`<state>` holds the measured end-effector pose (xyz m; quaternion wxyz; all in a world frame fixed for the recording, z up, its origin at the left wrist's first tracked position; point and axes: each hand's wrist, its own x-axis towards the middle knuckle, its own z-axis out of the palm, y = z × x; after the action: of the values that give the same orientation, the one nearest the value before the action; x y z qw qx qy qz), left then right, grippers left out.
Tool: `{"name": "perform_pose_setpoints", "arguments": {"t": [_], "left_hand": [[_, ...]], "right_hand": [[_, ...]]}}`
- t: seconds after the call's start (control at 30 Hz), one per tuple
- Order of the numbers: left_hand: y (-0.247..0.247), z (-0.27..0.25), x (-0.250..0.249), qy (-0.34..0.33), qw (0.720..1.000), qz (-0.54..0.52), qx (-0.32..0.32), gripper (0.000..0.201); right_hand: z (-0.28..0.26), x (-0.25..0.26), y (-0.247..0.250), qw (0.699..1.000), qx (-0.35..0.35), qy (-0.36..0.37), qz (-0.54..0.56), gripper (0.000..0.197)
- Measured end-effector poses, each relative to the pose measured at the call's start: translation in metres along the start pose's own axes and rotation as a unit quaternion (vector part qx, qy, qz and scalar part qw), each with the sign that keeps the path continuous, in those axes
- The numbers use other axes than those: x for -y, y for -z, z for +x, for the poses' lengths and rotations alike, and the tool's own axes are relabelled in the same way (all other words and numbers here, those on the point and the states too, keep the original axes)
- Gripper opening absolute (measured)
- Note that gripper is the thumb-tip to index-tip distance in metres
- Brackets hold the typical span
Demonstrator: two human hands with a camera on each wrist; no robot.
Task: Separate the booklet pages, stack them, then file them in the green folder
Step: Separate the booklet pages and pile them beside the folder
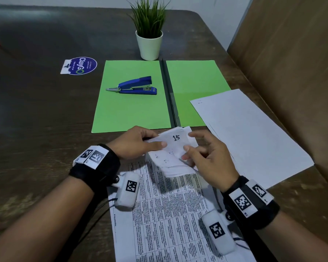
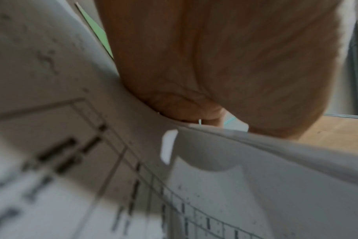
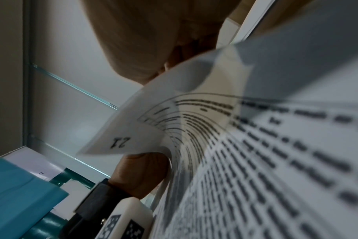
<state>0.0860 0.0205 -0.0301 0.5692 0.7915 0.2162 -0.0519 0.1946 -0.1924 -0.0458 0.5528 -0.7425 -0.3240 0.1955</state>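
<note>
The booklet (image 1: 170, 205) of printed white pages lies on the table in front of me, its far corner (image 1: 175, 146) bent up and marked "15". My left hand (image 1: 140, 144) pinches that raised corner from the left, thumb on top. My right hand (image 1: 203, 154) pinches the same bundle of pages from the right. The wrist views show curled printed sheets (image 2: 133, 161) (image 3: 255, 145) close against my fingers, one corner numbered "21". The green folder (image 1: 133, 103) lies open beyond my hands. One blank white sheet (image 1: 250, 133) lies at the right, overlapping the folder's right flap.
A blue stapler (image 1: 134, 86) sits on the folder's left flap. A potted plant (image 1: 149, 35) stands behind the folder. A round sticker (image 1: 80, 65) is on the dark wooden table (image 1: 36, 120) at the left. A brown panel (image 1: 292, 63) borders the right side.
</note>
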Motion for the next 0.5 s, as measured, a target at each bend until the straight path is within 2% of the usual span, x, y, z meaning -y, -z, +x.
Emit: {"name": "perform_pose_setpoints", "arguments": {"t": [0.07, 0.17, 0.4, 0.5], "left_hand": [[0.0007, 0.0009, 0.001, -0.001, 1.0, 0.007, 0.008, 0.01], [0.0006, 0.0013, 0.001, -0.006, 1.0, 0.021, 0.01, 0.012], [0.0, 0.0011, 0.0013, -0.011, 1.0, 0.019, 0.007, 0.015], [0.0, 0.0011, 0.0011, -0.007, 1.0, 0.011, 0.005, 0.016]], "right_hand": [[0.0017, -0.0054, -0.0003, 0.999, -0.006, -0.018, -0.029, 0.031], [0.0036, -0.0072, 0.0016, 0.996, -0.042, 0.024, -0.077, 0.016], [0.0024, -0.0072, 0.0, 0.982, -0.053, 0.122, -0.136, 0.021], [0.0026, -0.0071, -0.0004, 0.98, -0.033, 0.125, -0.15, 0.017]]}}
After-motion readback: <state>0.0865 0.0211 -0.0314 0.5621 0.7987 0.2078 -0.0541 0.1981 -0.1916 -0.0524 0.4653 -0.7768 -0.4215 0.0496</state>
